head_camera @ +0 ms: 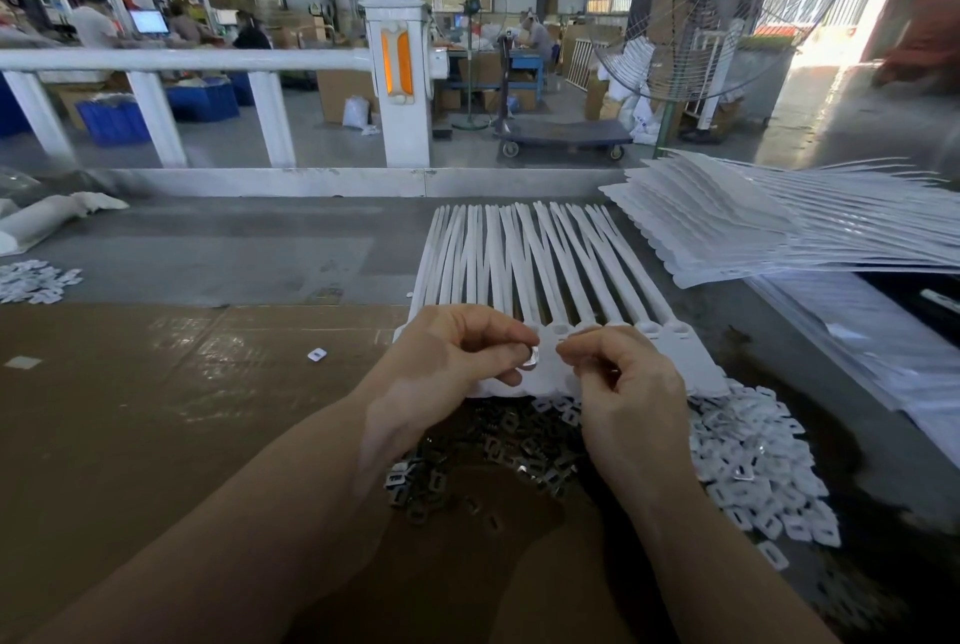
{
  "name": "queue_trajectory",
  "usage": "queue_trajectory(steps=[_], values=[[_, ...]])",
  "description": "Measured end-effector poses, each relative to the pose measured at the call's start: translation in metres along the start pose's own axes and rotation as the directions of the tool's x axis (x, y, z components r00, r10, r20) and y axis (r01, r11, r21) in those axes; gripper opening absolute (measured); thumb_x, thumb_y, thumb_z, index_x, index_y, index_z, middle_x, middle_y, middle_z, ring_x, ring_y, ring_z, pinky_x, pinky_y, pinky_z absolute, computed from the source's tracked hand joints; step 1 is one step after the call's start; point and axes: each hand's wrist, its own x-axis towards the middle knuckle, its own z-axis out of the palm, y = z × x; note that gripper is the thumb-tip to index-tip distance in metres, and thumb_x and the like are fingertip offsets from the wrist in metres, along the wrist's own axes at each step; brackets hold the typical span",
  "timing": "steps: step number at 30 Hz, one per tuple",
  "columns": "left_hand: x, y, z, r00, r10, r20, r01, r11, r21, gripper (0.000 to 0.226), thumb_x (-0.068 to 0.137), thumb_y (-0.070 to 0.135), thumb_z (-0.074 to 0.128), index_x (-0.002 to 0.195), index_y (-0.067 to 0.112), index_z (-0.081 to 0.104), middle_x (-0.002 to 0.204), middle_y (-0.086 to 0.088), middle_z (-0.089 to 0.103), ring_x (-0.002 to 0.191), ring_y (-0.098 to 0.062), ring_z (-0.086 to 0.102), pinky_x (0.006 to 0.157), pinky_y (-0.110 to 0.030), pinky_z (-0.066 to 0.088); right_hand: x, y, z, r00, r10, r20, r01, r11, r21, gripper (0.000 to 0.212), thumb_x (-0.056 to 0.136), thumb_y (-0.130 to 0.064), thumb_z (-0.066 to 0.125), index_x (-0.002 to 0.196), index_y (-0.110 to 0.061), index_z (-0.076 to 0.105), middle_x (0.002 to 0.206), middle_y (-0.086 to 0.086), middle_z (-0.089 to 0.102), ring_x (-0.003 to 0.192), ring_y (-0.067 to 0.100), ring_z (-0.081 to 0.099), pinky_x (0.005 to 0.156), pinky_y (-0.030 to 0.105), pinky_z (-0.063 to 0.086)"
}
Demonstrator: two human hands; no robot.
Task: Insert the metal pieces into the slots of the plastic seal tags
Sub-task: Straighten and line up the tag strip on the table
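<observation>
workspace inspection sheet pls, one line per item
surface: brown cardboard over a grey bench
job's things: row of white seal tags, dark metal pieces heaped beneath the hands
clutter: white caps heaped at right, stacked tag sheets, one loose cap
grippers: left hand pinches a metal piece at the tag heads; right hand curled, its hold unclear
cables: nothing seen
surroundings: white railing, fan, cart, workers beyond

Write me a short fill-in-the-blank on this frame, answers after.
1. The left hand pinches a small ____ piece.
2. The row of seal tags is coloured ____.
3. The loose metal pieces lie heaped ____ the two hands.
4. The stack of tags lies to the row's ____.

Answers: metal; white; below; right
</observation>
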Motion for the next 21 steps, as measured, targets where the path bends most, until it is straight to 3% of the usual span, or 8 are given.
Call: queue_trajectory(steps=[6,14,21], values=[[0.0022,0.0,0.0022,0.999,0.049,0.009,-0.049,0.999,0.023,0.012,0.082,0.005,0.068,0.085,0.016,0.072,0.08,0.001,0.073,0.072,-0.009,0.068,0.068,-0.014,0.051,-0.0013,-0.007,-0.0016,0.995,0.009,0.097,-0.026,0.985,0.169,0.012,0.081,-0.005,0.067,0.082,-0.016,0.071,0.083,-0.005,0.066,0.079,0.004,0.061,0.072,0.012,0.046],[0.0024,-0.0033,0.0044,0.998,0.066,0.007,-0.066,0.998,0.023,0.012,0.081,-0.001,0.067,0.086,0.009,0.069,0.078,0.0,0.073,0.068,-0.007,0.067,0.065,-0.013,0.049,0.0006,-0.005,-0.0014,0.979,0.08,0.188,-0.108,0.984,0.144,0.011,0.085,-0.011,0.062,0.08,-0.017,0.069,0.076,-0.003,0.065,0.07,0.004,0.057,0.065,0.014,0.044],[-0.0017,-0.0011,0.0033,1.0,0.012,0.011,-0.012,0.998,0.055,0.022,0.079,-0.003,0.067,0.084,0.019,0.071,0.082,0.008,0.073,0.08,-0.004,0.068,0.066,-0.007,0.046,-0.0006,-0.0024,-0.0005,0.976,0.132,0.173,-0.161,0.973,0.164,0.012,0.088,-0.013,0.059,0.08,-0.018,0.066,0.071,-0.004,0.062,0.065,0.002,0.054,0.061,0.011,0.041]])
